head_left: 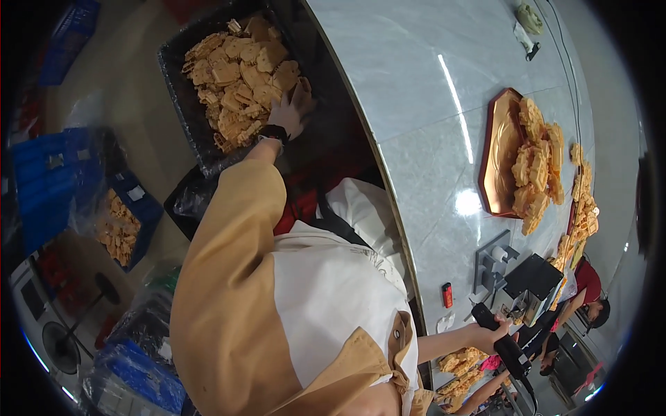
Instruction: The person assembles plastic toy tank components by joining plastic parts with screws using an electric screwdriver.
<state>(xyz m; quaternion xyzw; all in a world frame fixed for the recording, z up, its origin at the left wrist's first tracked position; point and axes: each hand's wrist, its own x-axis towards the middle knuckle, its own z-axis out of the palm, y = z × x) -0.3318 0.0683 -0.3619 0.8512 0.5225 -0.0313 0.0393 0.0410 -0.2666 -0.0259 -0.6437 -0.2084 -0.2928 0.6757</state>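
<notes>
My left hand (288,116), pale as if gloved and with a black band at the wrist, reaches into a dark plastic-lined bin (177,104). Its fingers are spread against the edge of a heap of tan moulded pieces (239,76); no firm grip on any piece shows. Over at the lower right, my right hand (491,338) is closed round a black corded hand tool (512,355), long and stick-shaped. Close by the tool are a grey metal stand (491,262) and a black box-shaped device (533,277) on the grey table (416,90).
A red-and-gold tray (501,156) holds more tan pieces (538,166), with others piled along the table's far side. A red lighter (447,295) lies near the table edge. Blue crates (48,184) and a floor fan (64,341) stand at left. Co-workers (591,291) sit at right.
</notes>
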